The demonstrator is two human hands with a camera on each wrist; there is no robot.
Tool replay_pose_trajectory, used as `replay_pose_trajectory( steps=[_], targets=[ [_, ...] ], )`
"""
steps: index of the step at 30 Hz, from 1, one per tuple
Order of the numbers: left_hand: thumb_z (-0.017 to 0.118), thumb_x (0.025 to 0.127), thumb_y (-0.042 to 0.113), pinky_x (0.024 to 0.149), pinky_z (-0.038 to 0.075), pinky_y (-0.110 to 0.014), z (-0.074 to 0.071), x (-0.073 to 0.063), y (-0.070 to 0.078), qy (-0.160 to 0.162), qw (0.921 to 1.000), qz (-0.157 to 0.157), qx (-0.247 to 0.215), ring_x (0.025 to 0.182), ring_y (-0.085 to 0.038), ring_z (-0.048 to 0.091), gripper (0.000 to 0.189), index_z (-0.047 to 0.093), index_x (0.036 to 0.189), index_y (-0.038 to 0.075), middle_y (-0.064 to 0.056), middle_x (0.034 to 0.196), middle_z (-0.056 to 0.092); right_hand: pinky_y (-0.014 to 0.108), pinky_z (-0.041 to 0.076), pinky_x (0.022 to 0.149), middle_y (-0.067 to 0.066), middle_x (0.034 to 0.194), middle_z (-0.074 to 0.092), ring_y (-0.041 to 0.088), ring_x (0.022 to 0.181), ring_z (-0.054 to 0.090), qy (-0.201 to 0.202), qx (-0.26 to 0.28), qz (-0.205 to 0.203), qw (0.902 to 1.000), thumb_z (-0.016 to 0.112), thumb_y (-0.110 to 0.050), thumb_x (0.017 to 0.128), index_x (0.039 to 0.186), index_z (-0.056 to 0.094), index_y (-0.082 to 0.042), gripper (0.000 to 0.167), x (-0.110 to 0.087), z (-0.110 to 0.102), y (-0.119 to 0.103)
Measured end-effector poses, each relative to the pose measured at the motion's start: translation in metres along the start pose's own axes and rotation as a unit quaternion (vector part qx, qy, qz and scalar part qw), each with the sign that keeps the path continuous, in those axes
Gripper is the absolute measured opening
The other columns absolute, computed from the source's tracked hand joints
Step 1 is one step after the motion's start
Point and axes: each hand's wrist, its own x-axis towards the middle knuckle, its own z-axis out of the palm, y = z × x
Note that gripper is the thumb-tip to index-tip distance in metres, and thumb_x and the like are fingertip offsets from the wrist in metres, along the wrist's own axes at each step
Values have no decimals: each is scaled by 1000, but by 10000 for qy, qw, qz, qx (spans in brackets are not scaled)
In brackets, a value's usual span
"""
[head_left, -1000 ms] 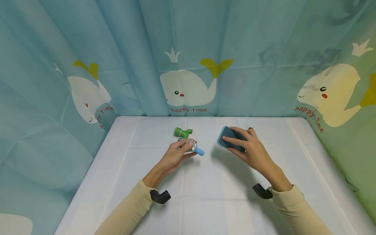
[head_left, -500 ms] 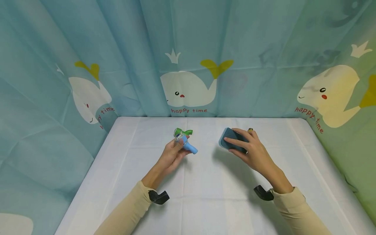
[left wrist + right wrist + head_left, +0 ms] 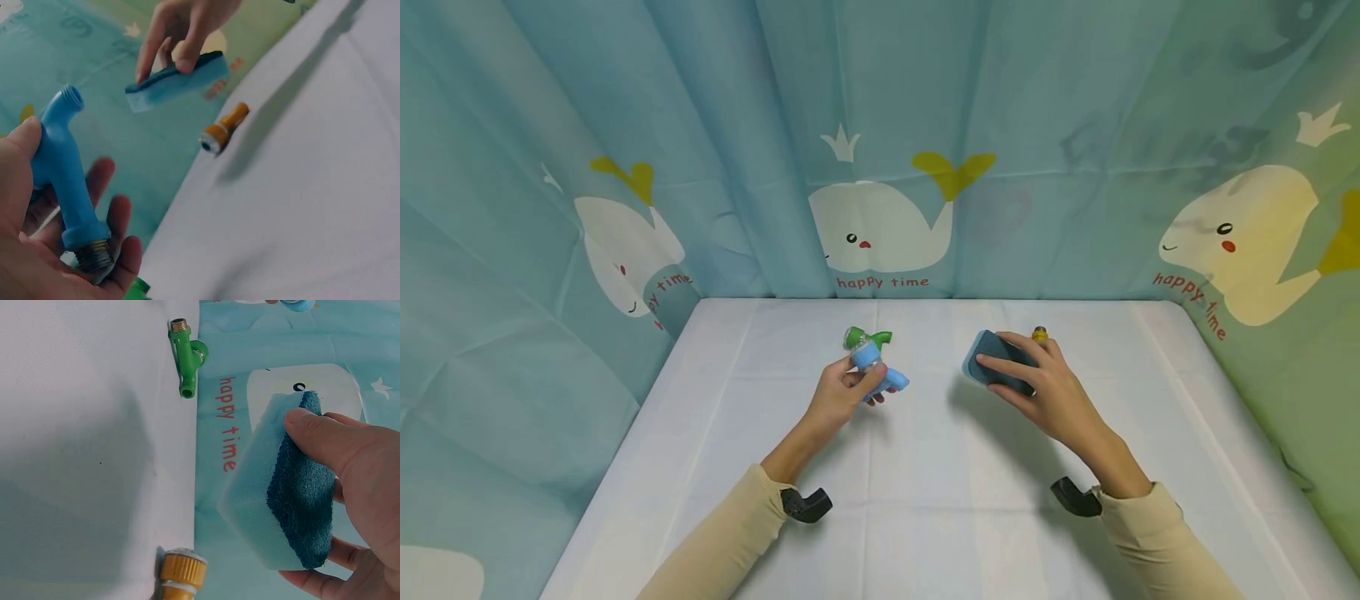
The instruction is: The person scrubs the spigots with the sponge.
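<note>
Blue tap (image 3: pixel 70 181) sits in the grip of the left hand (image 3: pixel 837 395), raised over the white table (image 3: pixel 940 483). The right hand (image 3: pixel 1060 390) grips a two-layered blue sponge (image 3: pixel 253 503), also above the table. Beyond the left hand a green tap (image 3: pixel 184 359) lies on the table; a yellow nozzle (image 3: pixel 182 572) rests beyond the right. A whale-print curtain (image 3: pixel 1037 250) hangs behind.

Both hands (image 3: pixel 837 393) (image 3: pixel 1056 390) aloft, curled, well apart
</note>
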Motion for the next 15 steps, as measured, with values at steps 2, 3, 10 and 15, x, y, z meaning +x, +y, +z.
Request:
replay_pose_trajectory(
  steps=[2, 3, 10, 15],
  targets=[
    [64, 104, 27, 73, 57, -36, 1, 0, 0, -143, 9996, -89, -235, 75, -21, 66, 34, 62, 121, -2, -13, 88, 74, 49, 49, 80, 17, 140, 58, 38, 103, 49, 3, 8, 2, 10000, 91, -12, 75, 123, 78, -18, 49, 0, 0, 0],
    [61, 105, 31, 70, 55, -34, 1, 0, 1, -191, 9991, -154, -354, 72, -19, 63, 37, 60, 123, -1, -11, 85, 71, 49, 49, 80, 18, 140, 58, 38, 103, 49, 3, 23, 4, 10000, 91, -12, 76, 123, 78, -17, 49, -1, 0, 0],
    [19, 103, 70, 75, 45, -31, 1, 1, 11, -694, 9835, -708, -1514, 85, -19, 53, 81, 44, 144, 5, -8, 96, 59, 47, 48, 78, 17, 140, 58, 37, 103, 49, -4, 41, 49, 10000, 91, -13, 76, 123, 78, -18, 49, -1, 1, -2],
    [37, 107, 59, 93, 48, -36, 1, -2, 16, -1131, 9653, -897, -2178, 100, -26, 60, 65, 39, 148, 8, -20, 118, 63, 50, 50, 77, 18, 140, 58, 39, 105, 51, 39, 71, 74, 9999, 91, -11, 76, 125, 77, -17, 52, -1, 4, -3]
  ],
)
